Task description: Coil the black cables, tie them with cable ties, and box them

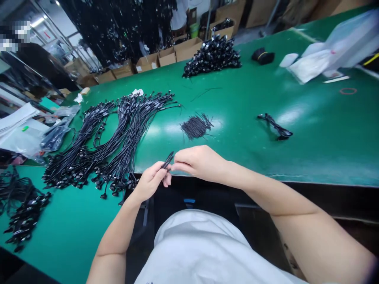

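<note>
My left hand [150, 182] is closed around a folded black cable [168, 159], whose looped end sticks up past the fingers at the table's near edge. Against it, my right hand [199, 161] has thumb and fingers pinched together; whatever they grip is too small and hidden to name. Just beyond both hands lies a heap of short thin black ties [194, 127]. To the left, long black cables [126, 136] are laid out in loose bunches with connectors at their ends. One bundled black cable [276, 128] lies apart on the right.
The green table [237, 118] runs across in front of me. At its far side rises a pile of black cable bundles [213, 57]. Plastic bags [319, 59] lie at far right, more black cables [26, 213] at lower left. Cardboard boxes [167, 59] stand behind.
</note>
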The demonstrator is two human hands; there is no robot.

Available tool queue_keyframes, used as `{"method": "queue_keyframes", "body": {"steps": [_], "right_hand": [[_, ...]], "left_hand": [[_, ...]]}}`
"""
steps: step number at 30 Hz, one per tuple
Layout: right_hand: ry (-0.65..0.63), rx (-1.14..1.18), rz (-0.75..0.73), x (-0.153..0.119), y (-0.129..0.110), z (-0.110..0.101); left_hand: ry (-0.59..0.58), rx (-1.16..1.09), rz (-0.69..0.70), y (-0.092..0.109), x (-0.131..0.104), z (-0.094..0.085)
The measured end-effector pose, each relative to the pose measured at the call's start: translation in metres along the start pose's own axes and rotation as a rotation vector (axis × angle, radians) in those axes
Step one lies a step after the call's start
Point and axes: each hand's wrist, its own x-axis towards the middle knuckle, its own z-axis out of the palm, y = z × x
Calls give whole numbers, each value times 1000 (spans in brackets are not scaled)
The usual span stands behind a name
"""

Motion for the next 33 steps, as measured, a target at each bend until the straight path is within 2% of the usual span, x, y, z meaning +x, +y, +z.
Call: {"method": "queue_keyframes", "body": {"steps": [3, 5, 7, 8, 11, 13, 15, 18, 22, 26, 27, 29, 31, 33], "right_hand": [[315, 373, 101, 0, 21, 19], [425, 701, 170, -1, 29, 41], [400, 1035, 260, -1, 30, 61], [385, 1184, 313, -1, 28, 69], [421, 1495, 428, 0, 24, 76], [400, 1616, 428, 1, 21, 74], [435, 1689, 408, 4, 20, 73], [572, 1708, 372, 9, 15, 78], [516, 1677, 346, 16, 8, 84], [583, 1655, 340, 23, 4, 80], [601, 1641, 321, 24, 5, 78], [602, 1590, 291, 24, 8, 75], [506, 1547, 294, 23, 14, 72], [384, 1550, 324, 22, 22, 68]], "left_hand": [[41, -217, -20, 0, 3, 3], [148, -418, 15, -1, 9, 8], [223, -549, -5, -5, 16, 14], [222, -576, -43, -7, 19, 17], [108, -640, -169, -15, 21, 25], [57, -710, -182, -19, 19, 28], [81, -709, -164, -23, 16, 30], [137, -518, -126, -31, 14, 34], [152, -312, -62, -48, 15, 41], [300, -235, 21, -52, 18, 44], [284, -223, 28, -51, 19, 44], [165, -234, 5, -48, 21, 45], [52, -318, -56, -45, 22, 47], [-3, -425, -134, -42, 23, 51]]}}
